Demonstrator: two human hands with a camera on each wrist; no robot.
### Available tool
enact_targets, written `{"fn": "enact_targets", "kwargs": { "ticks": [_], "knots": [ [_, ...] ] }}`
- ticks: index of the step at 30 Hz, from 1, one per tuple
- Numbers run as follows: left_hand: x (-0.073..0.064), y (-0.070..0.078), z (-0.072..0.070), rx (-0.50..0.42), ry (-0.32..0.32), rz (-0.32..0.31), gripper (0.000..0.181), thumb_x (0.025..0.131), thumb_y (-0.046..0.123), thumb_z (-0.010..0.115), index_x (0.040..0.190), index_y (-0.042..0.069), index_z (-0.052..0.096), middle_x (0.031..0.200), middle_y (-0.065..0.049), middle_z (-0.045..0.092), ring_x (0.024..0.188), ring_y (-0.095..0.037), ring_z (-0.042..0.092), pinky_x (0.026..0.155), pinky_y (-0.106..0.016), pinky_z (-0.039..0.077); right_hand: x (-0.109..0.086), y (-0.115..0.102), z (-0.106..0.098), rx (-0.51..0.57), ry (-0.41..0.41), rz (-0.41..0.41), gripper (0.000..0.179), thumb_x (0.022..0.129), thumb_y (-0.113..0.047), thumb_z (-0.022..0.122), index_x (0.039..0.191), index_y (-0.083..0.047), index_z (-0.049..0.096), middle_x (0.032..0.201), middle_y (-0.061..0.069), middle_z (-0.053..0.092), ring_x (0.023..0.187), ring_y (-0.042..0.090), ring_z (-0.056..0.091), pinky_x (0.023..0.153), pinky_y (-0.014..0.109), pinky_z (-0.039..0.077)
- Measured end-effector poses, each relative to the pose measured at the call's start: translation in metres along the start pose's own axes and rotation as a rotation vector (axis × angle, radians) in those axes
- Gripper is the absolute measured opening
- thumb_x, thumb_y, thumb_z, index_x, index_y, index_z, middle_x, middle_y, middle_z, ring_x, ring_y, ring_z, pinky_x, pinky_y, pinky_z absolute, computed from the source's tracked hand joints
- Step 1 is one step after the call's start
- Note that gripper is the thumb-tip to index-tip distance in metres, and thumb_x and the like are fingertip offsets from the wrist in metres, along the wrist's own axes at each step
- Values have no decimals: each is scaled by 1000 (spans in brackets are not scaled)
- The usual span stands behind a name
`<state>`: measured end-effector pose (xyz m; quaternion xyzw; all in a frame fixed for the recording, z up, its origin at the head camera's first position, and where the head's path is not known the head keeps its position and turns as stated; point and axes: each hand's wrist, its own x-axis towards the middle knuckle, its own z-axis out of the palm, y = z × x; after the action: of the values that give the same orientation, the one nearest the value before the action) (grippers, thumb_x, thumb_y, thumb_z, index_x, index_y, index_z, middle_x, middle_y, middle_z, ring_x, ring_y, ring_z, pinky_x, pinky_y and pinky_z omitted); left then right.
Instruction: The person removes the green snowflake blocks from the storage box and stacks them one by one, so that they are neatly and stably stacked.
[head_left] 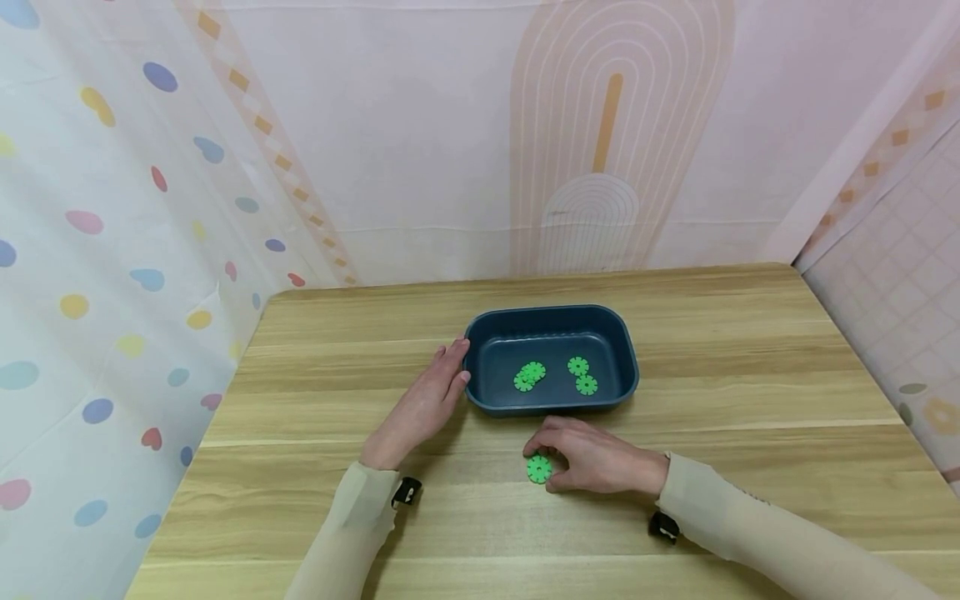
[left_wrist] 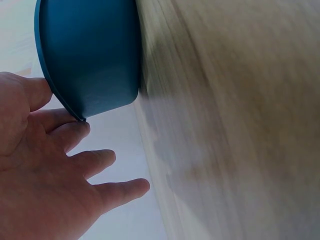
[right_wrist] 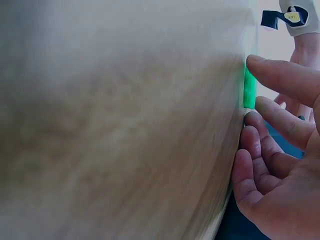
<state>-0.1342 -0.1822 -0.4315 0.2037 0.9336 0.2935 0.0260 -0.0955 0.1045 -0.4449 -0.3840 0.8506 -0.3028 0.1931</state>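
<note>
A dark blue rectangular bin (head_left: 551,410) stands on the table with its open side up. Inside it lie green notched discs: an overlapping cluster (head_left: 530,376) at the left and two separate ones (head_left: 582,376) at the right. My left hand (head_left: 429,400) touches the bin's left end, thumb and fingertips at the rim, the other fingers spread out straight in the left wrist view. In front of the bin, my right hand (head_left: 592,457) pinches one more green notched disc (head_left: 538,469) by its edge, between thumb and forefinger, right at the tabletop.
The wood-grain table (head_left: 750,400) extends well to both sides of the bin. Behind it hangs a patterned curtain (head_left: 420,150), and another with coloured spots (head_left: 97,317) hangs at the left. A black strap device sits on each wrist.
</note>
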Motion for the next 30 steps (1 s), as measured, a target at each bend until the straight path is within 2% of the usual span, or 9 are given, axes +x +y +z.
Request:
{"fn": "enact_targets", "kwargs": {
  "ticks": [8,13,19,22,26,30],
  "knots": [
    [0,1,-1,-6,-10,-11,55,114,23,40,162,-1,28,169,-16,23,154,-44,22,124,-55,22,-3,-1,-3,17,0,-28,43,86,-14,83,127,-15,70,127,-7,62,115,12,56,107,39,47],
    [1,0,-1,-6,-6,-5,54,114,23,40,161,-1,29,169,-17,23,154,-44,22,123,-55,22,-6,-3,-5,45,-27,14,50,88,-18,82,134,-16,66,139,-4,61,128,15,55,114,44,43],
    [1,0,0,-4,-3,-4,54,114,22,41,161,-2,29,169,-17,24,153,-45,23,123,-56,23,-10,-6,-7,89,-32,42,55,89,-23,83,140,-16,63,145,-6,58,132,13,54,114,42,44],
    [1,0,0,-2,-5,-8,54,114,23,41,161,-2,29,169,-17,24,153,-45,23,123,-55,22,-14,-8,-10,110,16,-3,49,93,-25,80,139,-14,65,142,-7,61,131,12,56,112,39,46],
    [0,-1,0,-3,-7,-11,54,114,24,40,161,-1,29,169,-17,24,154,-44,22,124,-53,22,-19,-11,-17,125,149,-93,36,98,-24,75,132,-12,69,131,-8,67,123,12,61,105,38,51],
    [0,-1,1,-7,0,1,55,114,23,41,161,-2,29,169,-18,24,153,-44,23,124,-54,22,-22,-14,-25,140,267,-105,28,98,-20,75,126,-17,72,124,-10,69,116,13,64,100,39,54]
  ]
}}
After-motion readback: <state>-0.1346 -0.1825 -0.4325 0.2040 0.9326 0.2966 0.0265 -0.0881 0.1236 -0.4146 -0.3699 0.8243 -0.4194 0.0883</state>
